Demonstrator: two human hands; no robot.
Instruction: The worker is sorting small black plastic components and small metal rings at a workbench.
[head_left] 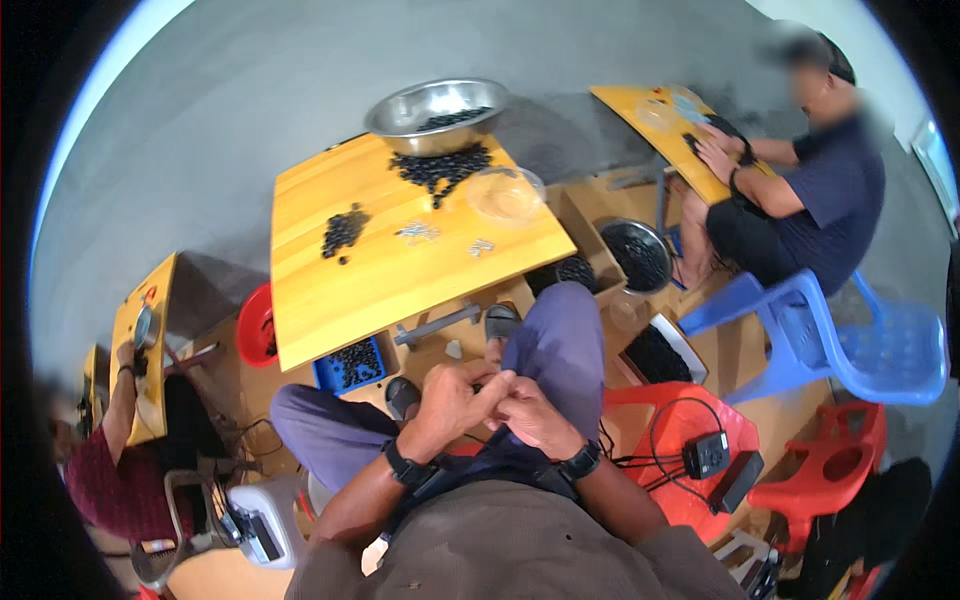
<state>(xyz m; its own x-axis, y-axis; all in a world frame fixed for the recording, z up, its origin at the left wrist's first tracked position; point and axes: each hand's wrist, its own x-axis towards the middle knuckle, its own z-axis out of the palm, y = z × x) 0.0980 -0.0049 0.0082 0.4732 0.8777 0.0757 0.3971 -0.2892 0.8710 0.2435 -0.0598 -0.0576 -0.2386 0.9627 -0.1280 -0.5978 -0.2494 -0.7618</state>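
My left hand [450, 402] and my right hand [538, 416] meet over my lap, fingers pinched together. A small dark bit shows between the fingertips, too small to name. Ahead of them is a yellow wooden table [330, 300]. Several small black parts lie in a loose pile [345, 230] on its left and in a bigger heap [440, 172] at the back. Two little groups of small silvery metal pieces, one in the middle [417, 232] and one to the right [481, 247], lie nearer me.
A steel basin [400, 110] with black parts and a clear plastic bowl [490, 195] stand on the table. Below are a blue tray [378, 377], a red basin [250, 340] and boxes of black parts. A red stool [690, 400] with cables is right; people work at both sides.
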